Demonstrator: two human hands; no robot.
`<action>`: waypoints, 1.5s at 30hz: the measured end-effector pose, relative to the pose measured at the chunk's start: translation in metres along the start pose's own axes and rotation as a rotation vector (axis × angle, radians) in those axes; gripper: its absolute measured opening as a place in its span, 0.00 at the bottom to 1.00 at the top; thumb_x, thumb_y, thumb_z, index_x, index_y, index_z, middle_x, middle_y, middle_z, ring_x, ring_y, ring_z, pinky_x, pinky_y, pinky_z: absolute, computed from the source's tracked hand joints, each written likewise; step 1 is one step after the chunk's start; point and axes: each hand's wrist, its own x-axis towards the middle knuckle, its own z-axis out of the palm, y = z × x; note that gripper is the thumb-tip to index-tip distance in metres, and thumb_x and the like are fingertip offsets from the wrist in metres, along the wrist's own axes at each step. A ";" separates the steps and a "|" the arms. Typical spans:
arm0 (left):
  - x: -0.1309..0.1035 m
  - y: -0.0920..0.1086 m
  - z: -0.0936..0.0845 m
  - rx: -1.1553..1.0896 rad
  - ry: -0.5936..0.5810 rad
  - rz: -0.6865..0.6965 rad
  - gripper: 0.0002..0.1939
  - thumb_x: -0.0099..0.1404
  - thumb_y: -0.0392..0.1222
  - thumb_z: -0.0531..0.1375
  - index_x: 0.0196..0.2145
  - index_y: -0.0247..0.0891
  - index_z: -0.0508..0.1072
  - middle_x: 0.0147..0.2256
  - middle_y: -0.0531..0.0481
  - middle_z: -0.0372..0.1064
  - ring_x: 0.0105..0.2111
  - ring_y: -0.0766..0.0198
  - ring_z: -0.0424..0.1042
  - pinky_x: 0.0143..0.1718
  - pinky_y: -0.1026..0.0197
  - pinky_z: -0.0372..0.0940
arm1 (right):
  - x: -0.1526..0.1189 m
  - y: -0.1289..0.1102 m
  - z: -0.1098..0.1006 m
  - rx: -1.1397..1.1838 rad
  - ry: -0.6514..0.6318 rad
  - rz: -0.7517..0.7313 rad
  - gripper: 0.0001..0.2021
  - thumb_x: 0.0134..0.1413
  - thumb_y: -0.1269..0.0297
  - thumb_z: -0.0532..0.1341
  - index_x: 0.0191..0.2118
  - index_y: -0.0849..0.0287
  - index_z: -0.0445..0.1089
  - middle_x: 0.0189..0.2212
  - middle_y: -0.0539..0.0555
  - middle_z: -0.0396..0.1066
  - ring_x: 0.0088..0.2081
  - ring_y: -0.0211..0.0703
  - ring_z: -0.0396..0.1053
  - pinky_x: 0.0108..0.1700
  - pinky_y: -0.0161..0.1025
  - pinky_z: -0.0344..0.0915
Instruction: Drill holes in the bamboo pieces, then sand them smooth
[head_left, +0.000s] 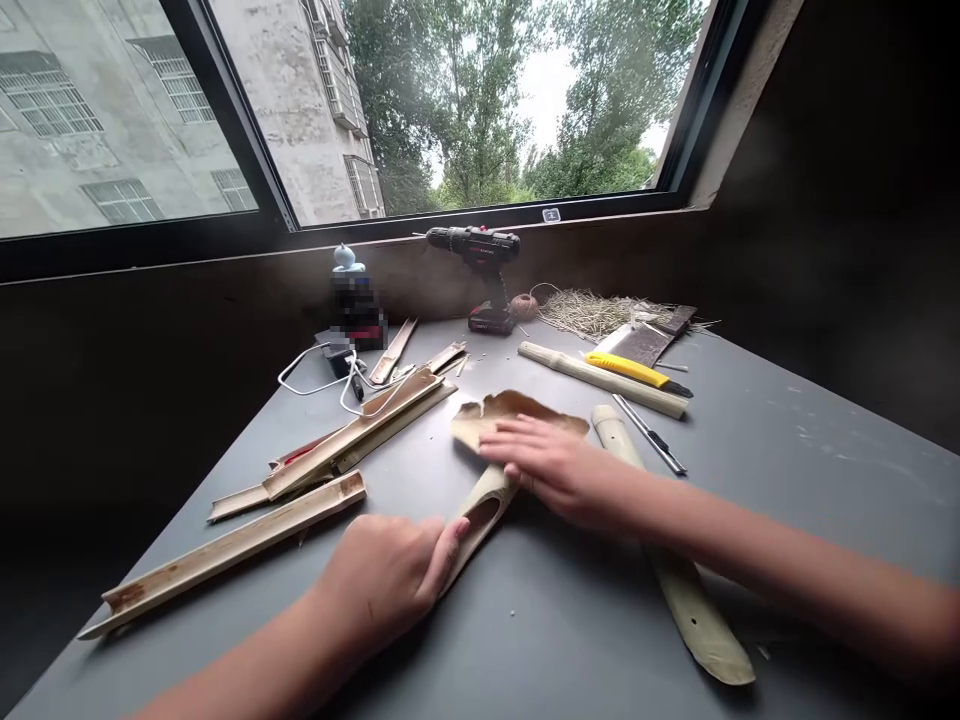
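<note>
My left hand (390,568) is closed round the near end of a pale bamboo piece (471,520) with a long oval opening cut in its upper side. At its far end my right hand (551,465) presses a curled, ragged-edged sheet of sandpaper (517,408) against the bamboo, the fingers stretched over it and slightly blurred. The bamboo's far tip is hidden under the sheet and hand. Beneath my right forearm lies a longer bamboo piece (701,615) with a small hole near its rounded end.
Split bamboo lengths (247,545) lie on the left of the grey table (585,650). A cordless drill (487,275) stands at the back by twine (523,306) and straw (581,312). To the right are a yellow-handled tool (626,368), a bamboo stick (600,378) and a utility knife (651,436).
</note>
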 end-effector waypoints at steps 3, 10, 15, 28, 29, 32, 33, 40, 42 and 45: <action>0.000 0.000 0.001 -0.009 0.051 0.027 0.29 0.76 0.46 0.37 0.27 0.39 0.71 0.18 0.48 0.70 0.15 0.60 0.66 0.20 0.60 0.34 | -0.002 -0.002 0.003 0.055 -0.050 -0.153 0.20 0.71 0.64 0.50 0.62 0.60 0.66 0.62 0.58 0.66 0.66 0.48 0.59 0.69 0.51 0.54; 0.000 0.001 0.003 0.012 0.081 0.029 0.29 0.76 0.46 0.38 0.24 0.38 0.69 0.16 0.49 0.67 0.13 0.62 0.63 0.20 0.60 0.33 | -0.005 0.006 0.001 -0.034 0.012 -0.080 0.20 0.70 0.65 0.50 0.62 0.63 0.66 0.61 0.60 0.66 0.66 0.53 0.59 0.68 0.57 0.54; 0.000 0.001 0.001 0.002 0.027 0.009 0.28 0.75 0.44 0.38 0.25 0.39 0.70 0.17 0.49 0.68 0.14 0.62 0.65 0.20 0.60 0.35 | -0.005 0.010 0.001 0.012 -0.004 -0.120 0.20 0.70 0.66 0.50 0.63 0.60 0.65 0.62 0.58 0.66 0.66 0.51 0.59 0.68 0.56 0.54; 0.002 0.001 -0.001 -0.012 -0.038 0.013 0.27 0.76 0.42 0.38 0.27 0.39 0.70 0.18 0.50 0.69 0.16 0.60 0.68 0.20 0.58 0.39 | -0.008 0.009 -0.010 0.059 0.019 -0.038 0.19 0.70 0.67 0.50 0.61 0.60 0.67 0.60 0.59 0.67 0.65 0.51 0.59 0.69 0.57 0.52; 0.002 0.002 -0.001 -0.011 -0.037 0.008 0.27 0.76 0.43 0.38 0.27 0.39 0.70 0.18 0.50 0.68 0.16 0.60 0.68 0.20 0.58 0.39 | -0.009 0.007 -0.009 0.009 0.038 -0.028 0.20 0.70 0.67 0.50 0.61 0.62 0.67 0.61 0.61 0.67 0.66 0.53 0.58 0.69 0.59 0.52; 0.002 0.002 0.000 -0.054 0.010 0.056 0.27 0.76 0.43 0.38 0.29 0.39 0.71 0.19 0.50 0.69 0.16 0.61 0.68 0.20 0.58 0.39 | -0.011 -0.011 0.001 -0.001 -0.004 -0.165 0.21 0.70 0.67 0.50 0.63 0.68 0.65 0.61 0.62 0.66 0.66 0.51 0.57 0.70 0.51 0.51; 0.002 0.001 0.002 -0.081 0.025 0.079 0.27 0.76 0.43 0.38 0.30 0.39 0.71 0.20 0.51 0.70 0.17 0.62 0.68 0.20 0.58 0.39 | -0.010 -0.015 0.003 0.023 -0.022 -0.215 0.21 0.70 0.67 0.50 0.62 0.69 0.65 0.61 0.61 0.66 0.66 0.49 0.58 0.70 0.48 0.51; 0.007 -0.009 0.006 -0.366 -0.030 -0.023 0.28 0.75 0.49 0.37 0.21 0.39 0.60 0.15 0.55 0.50 0.15 0.67 0.52 0.23 0.61 0.44 | -0.007 0.011 -0.008 -0.038 0.071 0.102 0.19 0.69 0.68 0.51 0.60 0.64 0.68 0.61 0.62 0.67 0.65 0.54 0.59 0.68 0.60 0.51; 0.009 -0.006 -0.001 -0.542 -0.083 -0.074 0.28 0.74 0.53 0.38 0.19 0.38 0.54 0.16 0.55 0.46 0.17 0.68 0.50 0.24 0.61 0.45 | -0.011 0.000 -0.009 0.018 0.072 0.093 0.19 0.69 0.68 0.51 0.61 0.62 0.67 0.61 0.60 0.67 0.65 0.52 0.59 0.69 0.57 0.50; 0.010 0.003 -0.013 -0.940 -0.244 -0.275 0.31 0.71 0.61 0.39 0.17 0.39 0.53 0.15 0.54 0.48 0.17 0.68 0.52 0.21 0.63 0.46 | -0.016 -0.024 -0.007 0.147 0.043 -0.093 0.20 0.70 0.67 0.49 0.61 0.63 0.66 0.61 0.57 0.67 0.65 0.46 0.60 0.71 0.49 0.48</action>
